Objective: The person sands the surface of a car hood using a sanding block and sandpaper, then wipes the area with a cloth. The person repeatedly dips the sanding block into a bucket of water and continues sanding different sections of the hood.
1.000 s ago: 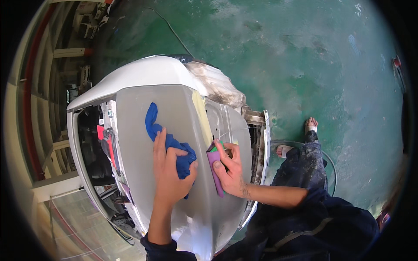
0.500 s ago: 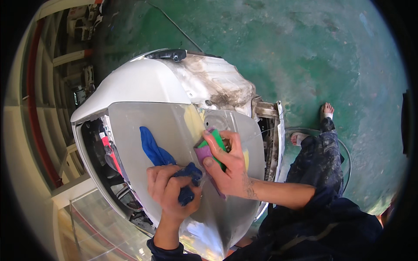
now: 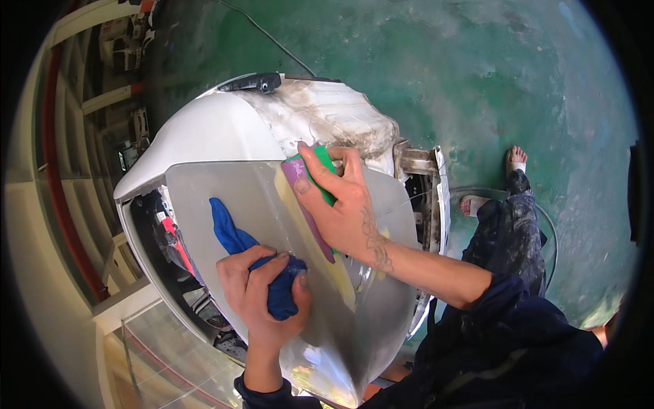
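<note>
My right hand (image 3: 349, 217) grips a green sanding block (image 3: 323, 158) with purple sandpaper (image 3: 297, 176) wrapped along it. The sandpaper lies against the grey car panel (image 3: 197, 184), near its far edge, over a yellowish filler strip (image 3: 338, 283). To the left, my left hand (image 3: 246, 294) is curled around a blue cloth (image 3: 228, 232). One end of that cloth trails out over the panel; the rest is bunched between my fingers and thumb. My right palm and fingers hide part of the block.
White bodywork (image 3: 211, 126) continues beyond the panel, with dirty exposed metal (image 3: 340, 119) beside it. On the left a gap shows red parts (image 3: 178, 245) and wiring. A hose (image 3: 555, 249) crosses the green floor (image 3: 470, 88) near my foot (image 3: 516, 158).
My right hand has pushed the sanding block away from me, up to the panel's far edge. My left hand, still with the blue cloth, has shifted slightly left and its fingers have moved on the cloth.
</note>
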`<state>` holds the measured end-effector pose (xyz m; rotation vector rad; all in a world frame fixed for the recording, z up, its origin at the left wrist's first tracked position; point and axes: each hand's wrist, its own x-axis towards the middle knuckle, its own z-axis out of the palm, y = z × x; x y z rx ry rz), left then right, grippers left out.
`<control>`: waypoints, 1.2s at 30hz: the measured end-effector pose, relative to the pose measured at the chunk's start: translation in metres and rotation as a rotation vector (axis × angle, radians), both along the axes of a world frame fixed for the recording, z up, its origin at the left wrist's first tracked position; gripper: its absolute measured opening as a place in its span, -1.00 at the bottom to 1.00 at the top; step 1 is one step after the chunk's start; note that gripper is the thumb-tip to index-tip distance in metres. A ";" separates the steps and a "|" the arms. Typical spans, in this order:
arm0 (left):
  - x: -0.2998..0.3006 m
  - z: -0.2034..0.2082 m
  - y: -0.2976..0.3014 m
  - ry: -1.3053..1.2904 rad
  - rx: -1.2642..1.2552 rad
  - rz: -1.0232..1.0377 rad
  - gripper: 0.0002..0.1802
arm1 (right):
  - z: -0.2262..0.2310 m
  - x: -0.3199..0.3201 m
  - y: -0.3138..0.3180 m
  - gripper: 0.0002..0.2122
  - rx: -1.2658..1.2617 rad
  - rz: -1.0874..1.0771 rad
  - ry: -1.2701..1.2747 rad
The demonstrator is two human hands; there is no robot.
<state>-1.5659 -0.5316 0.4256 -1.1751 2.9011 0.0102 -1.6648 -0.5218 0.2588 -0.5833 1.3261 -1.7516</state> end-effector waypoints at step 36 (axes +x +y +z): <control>0.096 -0.046 -0.013 0.465 0.050 -0.082 0.19 | 0.005 0.047 0.084 -0.53 -0.104 -0.048 0.011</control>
